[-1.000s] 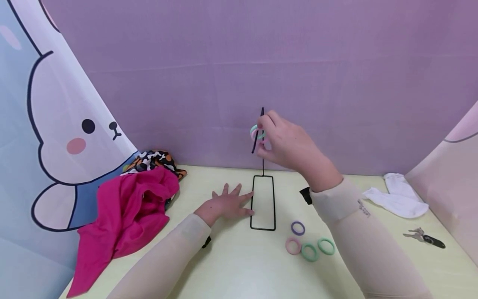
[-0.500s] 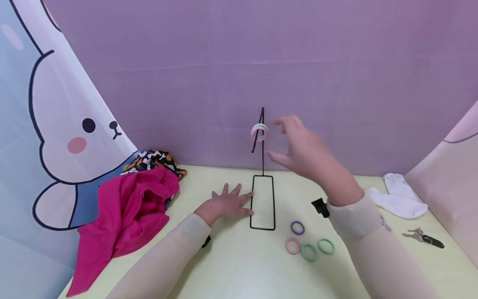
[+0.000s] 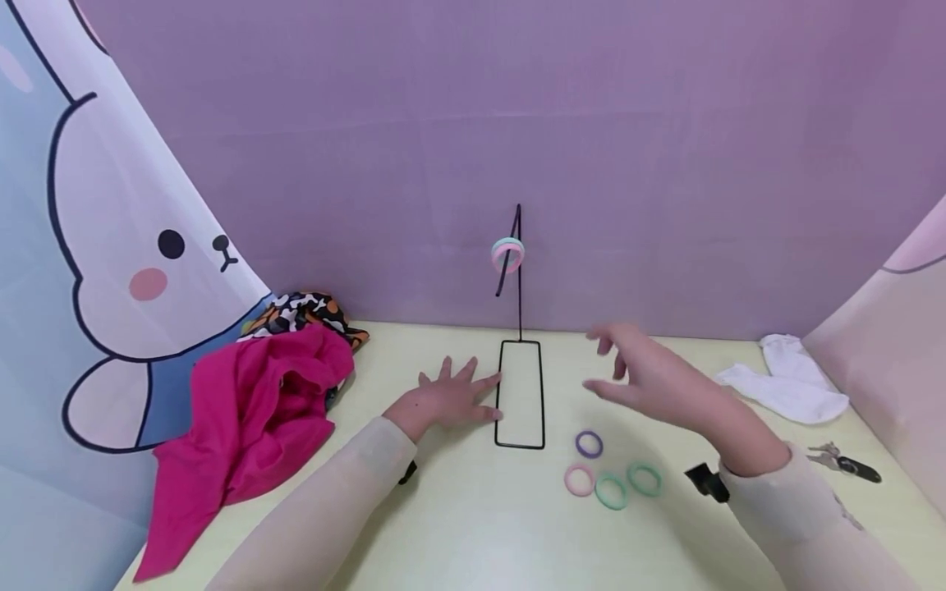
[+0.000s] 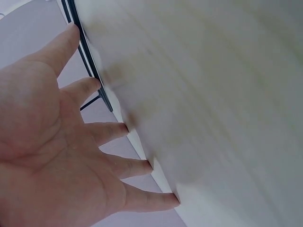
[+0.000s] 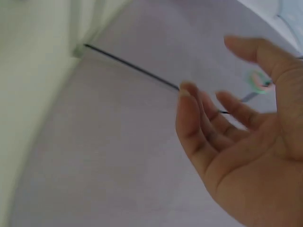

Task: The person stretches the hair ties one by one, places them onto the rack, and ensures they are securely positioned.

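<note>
The right hand (image 3: 650, 382) has dropped from beside the hook to hover low over the bench (image 3: 473, 525), fingers loosely spread and holding nothing, above the loose hair ties (image 3: 612, 476) lying flat near the wire stand (image 3: 521, 394). The left hand (image 3: 447, 402) lies flat with fingers splayed, fingertips touching the stand's rectangular base. Two hair ties (image 3: 507, 253), pink and mint, hang on the stand's hooked arm against the purple backdrop. The light wire frame looks liable to tip or slide should the steadying hand ease off, and the hung ties might slip down off the slanted hook if the stand is jolted.
</note>
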The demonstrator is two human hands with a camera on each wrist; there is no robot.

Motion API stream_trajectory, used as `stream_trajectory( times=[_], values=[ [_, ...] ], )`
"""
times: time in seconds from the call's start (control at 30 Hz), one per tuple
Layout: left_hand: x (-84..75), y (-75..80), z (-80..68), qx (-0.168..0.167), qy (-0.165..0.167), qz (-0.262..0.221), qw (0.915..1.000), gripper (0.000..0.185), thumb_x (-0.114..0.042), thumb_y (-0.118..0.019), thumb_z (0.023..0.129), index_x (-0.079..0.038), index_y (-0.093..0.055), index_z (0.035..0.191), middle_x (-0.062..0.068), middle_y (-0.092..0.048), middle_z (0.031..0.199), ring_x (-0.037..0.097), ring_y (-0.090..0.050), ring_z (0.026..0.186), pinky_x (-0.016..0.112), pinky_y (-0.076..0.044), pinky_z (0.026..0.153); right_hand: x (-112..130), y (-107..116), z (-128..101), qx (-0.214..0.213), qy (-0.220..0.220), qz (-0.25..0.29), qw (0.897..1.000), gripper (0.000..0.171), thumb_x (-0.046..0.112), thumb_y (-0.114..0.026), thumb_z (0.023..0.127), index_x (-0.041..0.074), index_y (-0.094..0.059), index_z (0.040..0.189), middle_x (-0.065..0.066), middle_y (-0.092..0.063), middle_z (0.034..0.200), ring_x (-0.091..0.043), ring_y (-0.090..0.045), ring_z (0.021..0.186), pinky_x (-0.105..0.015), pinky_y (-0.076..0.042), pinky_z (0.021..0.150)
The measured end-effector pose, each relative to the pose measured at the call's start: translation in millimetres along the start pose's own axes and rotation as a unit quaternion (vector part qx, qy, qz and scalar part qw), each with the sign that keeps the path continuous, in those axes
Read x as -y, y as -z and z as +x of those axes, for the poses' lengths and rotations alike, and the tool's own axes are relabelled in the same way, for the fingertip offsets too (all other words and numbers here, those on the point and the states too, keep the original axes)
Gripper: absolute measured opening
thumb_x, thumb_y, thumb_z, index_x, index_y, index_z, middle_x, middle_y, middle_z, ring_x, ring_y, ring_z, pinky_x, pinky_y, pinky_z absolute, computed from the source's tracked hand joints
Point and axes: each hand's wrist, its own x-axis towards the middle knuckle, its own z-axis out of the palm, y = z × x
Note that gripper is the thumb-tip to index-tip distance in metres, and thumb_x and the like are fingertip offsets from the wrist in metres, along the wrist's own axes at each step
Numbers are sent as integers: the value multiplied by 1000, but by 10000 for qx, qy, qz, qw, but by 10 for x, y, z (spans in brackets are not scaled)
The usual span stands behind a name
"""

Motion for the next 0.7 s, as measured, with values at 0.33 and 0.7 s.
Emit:
stream_trajectory(
  times=[0.33, 0.7],
  values=[
    [2, 10, -1, 13, 8, 22, 10000, 78, -72, -50, 103, -45, -21, 170, 8, 0, 184, 54, 8, 166, 87, -5, 122, -532, -501, -248, 1833, -457, 862, 9782, 69, 24, -85, 90, 4, -52, 147, -15, -63, 129, -10, -58, 85, -25, -51, 73],
    [-13, 11, -14, 30, 6, -96, 9999, 78, -71, -52, 103, -45, -21, 170, 7, 1, 184, 54, 10, 166, 87, -3, 122, -641, -723, -227, 2001, -451, 953, 9741, 48, 31, -88, 87, 12, -64, 124, -4, -65, 110, -15, -58, 91, -24, -51, 80]
  ],
)
